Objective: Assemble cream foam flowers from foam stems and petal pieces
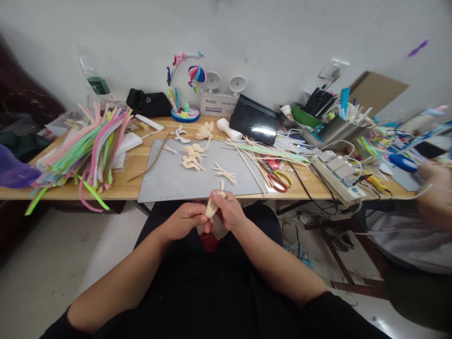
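Observation:
In front of my lap, just off the table's near edge, both hands pinch a cream pipe-cleaner piece (211,209) shaped like a petal. My left hand (184,220) grips its lower end between thumb and fingers. Higher up, my right hand (229,213) is closed round the same piece, with a short pale end sticking up past the fingers. Beyond them, a grey cutting mat (165,181) carries several curled cream petal pieces (191,162), a small pile of short cream stems (224,173) and a cream flower-like cluster (205,130).
A big bundle of coloured pipe cleaners (84,146) lies at left. Scissors (278,180), a power strip (337,181) and cables are right of the mat. A black tablet-like device (254,118) and a colourful ornament (185,114) stand behind. Another person's hand (436,188) is at far right.

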### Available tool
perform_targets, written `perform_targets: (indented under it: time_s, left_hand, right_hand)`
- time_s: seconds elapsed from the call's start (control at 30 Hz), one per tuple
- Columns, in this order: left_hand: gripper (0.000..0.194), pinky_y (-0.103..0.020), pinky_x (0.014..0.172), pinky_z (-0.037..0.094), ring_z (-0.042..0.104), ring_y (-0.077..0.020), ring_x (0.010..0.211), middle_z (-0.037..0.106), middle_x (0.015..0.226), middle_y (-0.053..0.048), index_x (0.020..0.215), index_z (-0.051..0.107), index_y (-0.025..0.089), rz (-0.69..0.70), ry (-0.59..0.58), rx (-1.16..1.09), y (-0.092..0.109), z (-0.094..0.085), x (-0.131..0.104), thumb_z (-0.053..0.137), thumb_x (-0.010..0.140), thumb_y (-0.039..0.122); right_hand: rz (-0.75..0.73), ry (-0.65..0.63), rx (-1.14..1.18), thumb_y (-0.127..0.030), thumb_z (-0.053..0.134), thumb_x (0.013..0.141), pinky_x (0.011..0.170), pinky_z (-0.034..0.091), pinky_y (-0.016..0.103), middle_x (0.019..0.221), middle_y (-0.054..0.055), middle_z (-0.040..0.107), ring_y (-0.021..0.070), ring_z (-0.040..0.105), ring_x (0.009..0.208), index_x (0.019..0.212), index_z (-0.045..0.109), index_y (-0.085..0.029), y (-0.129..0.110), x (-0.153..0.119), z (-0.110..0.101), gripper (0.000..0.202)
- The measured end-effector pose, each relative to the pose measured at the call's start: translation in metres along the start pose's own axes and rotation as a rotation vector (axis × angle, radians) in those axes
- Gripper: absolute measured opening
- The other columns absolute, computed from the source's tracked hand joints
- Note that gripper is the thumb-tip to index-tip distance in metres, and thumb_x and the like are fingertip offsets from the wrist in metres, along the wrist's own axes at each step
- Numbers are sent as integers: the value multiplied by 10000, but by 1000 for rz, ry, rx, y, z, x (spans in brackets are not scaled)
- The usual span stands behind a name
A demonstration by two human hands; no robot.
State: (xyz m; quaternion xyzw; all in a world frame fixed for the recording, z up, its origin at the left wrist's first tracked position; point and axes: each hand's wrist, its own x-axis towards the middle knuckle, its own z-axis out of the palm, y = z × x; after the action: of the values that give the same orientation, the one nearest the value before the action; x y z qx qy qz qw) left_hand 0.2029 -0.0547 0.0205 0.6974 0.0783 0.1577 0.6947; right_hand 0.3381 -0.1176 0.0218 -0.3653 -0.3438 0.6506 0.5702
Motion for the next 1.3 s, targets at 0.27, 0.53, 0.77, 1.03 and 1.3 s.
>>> perform_targets:
  time_s: [0.27, 0.53, 0.77, 1.03, 1.3]
  left_hand:
    - [270, -270, 677, 420, 556, -143, 661, 601, 631, -44, 726, 607, 117, -5, 1, 64, 1, -1, -3, 464, 803, 332]
    - [231, -278, 687, 407, 543, -143, 681, 592, 671, -40, 783, 605, 118, -77, 91, 40, -2, 3, 0, 481, 791, 313]
    - [228, -261, 671, 394, 531, -140, 681, 593, 690, -43, 759, 624, 121, -47, 80, 100, -7, 2, 4, 500, 778, 312]
    - [215, -254, 696, 382, 522, -137, 699, 600, 685, -26, 756, 628, 142, -85, 319, 98, -14, 3, 9, 511, 767, 322]
    - [290, -253, 664, 402, 541, -152, 688, 632, 699, -27, 783, 652, 128, -140, 588, 157, -26, 5, 22, 510, 749, 379]
  right_hand:
    - [-96, 84, -164, -418, 517, 744, 298, 341, 197, 376, -40, 504, 108, 488, 307, 561, 441, -169, -6, -2, 1, 318]
    - [-204, 308, -430, -452, 509, 742, 382, 263, 183, 395, -46, 419, 44, 368, 376, 495, 473, -149, -7, 3, -13, 392]
    - [-2, 221, -132, -493, 513, 717, 337, 268, 198, 346, -40, 433, 71, 381, 308, 483, 432, -165, -3, 7, -13, 410]
    - [-104, 238, -139, -530, 426, 762, 425, 337, 196, 542, -15, 519, 66, 427, 434, 712, 596, -163, -9, 7, -36, 407]
    - [-287, 332, -505, -293, 612, 688, 768, 413, 263, 889, 22, 569, 143, 524, 851, 829, 654, -219, 11, 11, -18, 165]
